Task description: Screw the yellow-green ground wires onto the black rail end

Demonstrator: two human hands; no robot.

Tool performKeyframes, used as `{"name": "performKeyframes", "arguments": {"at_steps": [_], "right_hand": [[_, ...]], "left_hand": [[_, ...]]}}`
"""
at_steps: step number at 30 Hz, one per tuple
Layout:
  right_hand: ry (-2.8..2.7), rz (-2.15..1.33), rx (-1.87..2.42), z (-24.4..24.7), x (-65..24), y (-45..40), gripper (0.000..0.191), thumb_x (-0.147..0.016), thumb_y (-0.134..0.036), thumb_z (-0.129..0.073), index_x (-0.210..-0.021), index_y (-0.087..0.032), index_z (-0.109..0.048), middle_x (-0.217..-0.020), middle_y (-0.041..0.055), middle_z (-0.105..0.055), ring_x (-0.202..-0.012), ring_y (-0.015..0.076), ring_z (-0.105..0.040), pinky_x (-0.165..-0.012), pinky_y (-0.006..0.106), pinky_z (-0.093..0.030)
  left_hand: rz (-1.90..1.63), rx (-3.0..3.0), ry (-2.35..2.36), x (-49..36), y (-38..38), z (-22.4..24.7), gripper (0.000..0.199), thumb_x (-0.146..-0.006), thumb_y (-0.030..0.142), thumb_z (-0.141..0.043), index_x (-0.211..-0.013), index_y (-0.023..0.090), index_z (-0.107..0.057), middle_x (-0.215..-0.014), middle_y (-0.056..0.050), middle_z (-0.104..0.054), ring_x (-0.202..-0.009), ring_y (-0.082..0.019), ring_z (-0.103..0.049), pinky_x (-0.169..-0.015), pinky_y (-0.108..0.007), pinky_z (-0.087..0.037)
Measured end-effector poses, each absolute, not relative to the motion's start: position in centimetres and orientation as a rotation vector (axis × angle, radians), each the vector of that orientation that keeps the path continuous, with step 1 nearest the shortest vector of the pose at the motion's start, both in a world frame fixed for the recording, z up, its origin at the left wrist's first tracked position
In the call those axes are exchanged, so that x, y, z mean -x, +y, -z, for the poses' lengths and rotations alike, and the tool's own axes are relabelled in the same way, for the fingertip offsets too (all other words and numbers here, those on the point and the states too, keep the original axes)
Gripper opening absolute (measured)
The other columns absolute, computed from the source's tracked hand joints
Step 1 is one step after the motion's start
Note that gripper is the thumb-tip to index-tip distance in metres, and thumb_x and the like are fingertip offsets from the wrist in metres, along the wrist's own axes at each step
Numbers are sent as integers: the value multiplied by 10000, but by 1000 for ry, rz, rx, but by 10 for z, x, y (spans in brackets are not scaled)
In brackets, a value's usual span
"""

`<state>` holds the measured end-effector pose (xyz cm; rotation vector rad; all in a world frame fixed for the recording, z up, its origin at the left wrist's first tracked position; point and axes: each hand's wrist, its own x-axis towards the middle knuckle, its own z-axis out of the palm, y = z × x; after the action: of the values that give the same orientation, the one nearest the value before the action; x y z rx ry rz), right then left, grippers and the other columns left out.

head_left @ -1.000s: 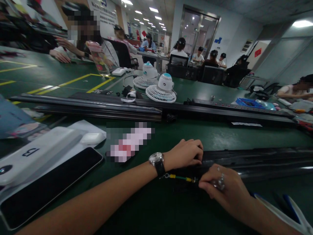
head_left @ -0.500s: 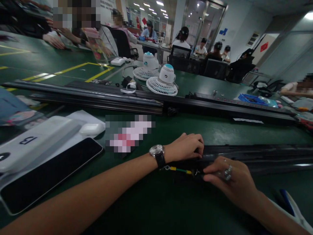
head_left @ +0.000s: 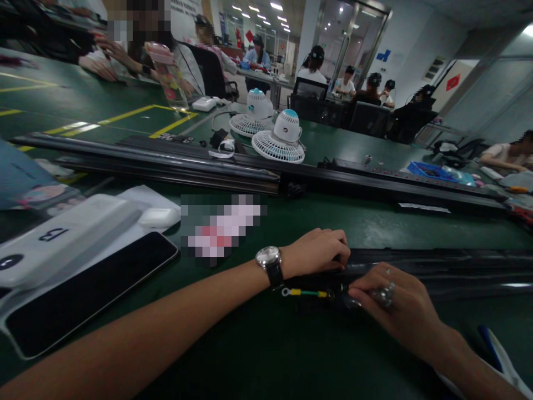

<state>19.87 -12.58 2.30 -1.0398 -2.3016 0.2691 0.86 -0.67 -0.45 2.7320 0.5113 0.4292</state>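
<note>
A long black bar [head_left: 441,269], with a shiny film-like surface, lies across the right side of the table. My left hand [head_left: 320,251], with a watch on the wrist, is closed with its fingers curled over the bar's left end. Just right of it, my right hand [head_left: 402,303], wearing rings, pinches thumb and forefinger together at that same end; what they hold is too small to make out. A short green-yellow wire [head_left: 310,293] with ring terminals sticks out to the left, below my left wrist. Where its right end attaches is dark.
Left of my arm lie a black phone [head_left: 91,294] and a white case [head_left: 70,236]. Long dark bars [head_left: 166,164] cross the table ahead, with two small fans [head_left: 278,139] behind. Blue-handled pliers [head_left: 497,353] rest at lower right. People sit at the far tables.
My right thumb and forefinger have come together into a tighter pinch, and a glossy edge shows under the thumb. My left hand keeps its place on the bar.
</note>
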Motion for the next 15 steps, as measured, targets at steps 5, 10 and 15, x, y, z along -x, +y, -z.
{"name": "performKeyframes", "arguments": {"at_steps": [5, 10, 15], "right_hand": [[-2244, -354, 1039, -28, -198, -128, 27, -924, -192, -641, -899, -200, -634, -751, 1, -690, -661, 140, -614, -618, 282, -457], [-2254, -338, 1014, -26, -194, -129, 26, -908, -187, -667, -910, -195, -642, -776, -1, -700, -675, 135, -623, -640, 277, -457], [-2233, -245, 1055, -27, -196, -129, 39, -908, -164, -657, -887, -194, -643, -745, -3, -689, -655, 136, -613, -634, 278, -449]], "left_hand": [[-408, -2826, 496, -9, -6, 5, 79, -876, 293, -689, -938, 247, -678, -1141, -18, -598, -928, -175, -622, -759, -297, -451], [-436, -2898, 517, -10, -8, 3, 293, -868, 308, -704, -1139, 272, -598, -1159, -23, -601, -924, -177, -635, -756, -296, -457], [-437, -2950, 554, -11, -10, 0, 505, -855, 327, -720, -1299, 305, -481, -1165, -23, -613, -943, -195, -646, -747, -302, -451]]}}
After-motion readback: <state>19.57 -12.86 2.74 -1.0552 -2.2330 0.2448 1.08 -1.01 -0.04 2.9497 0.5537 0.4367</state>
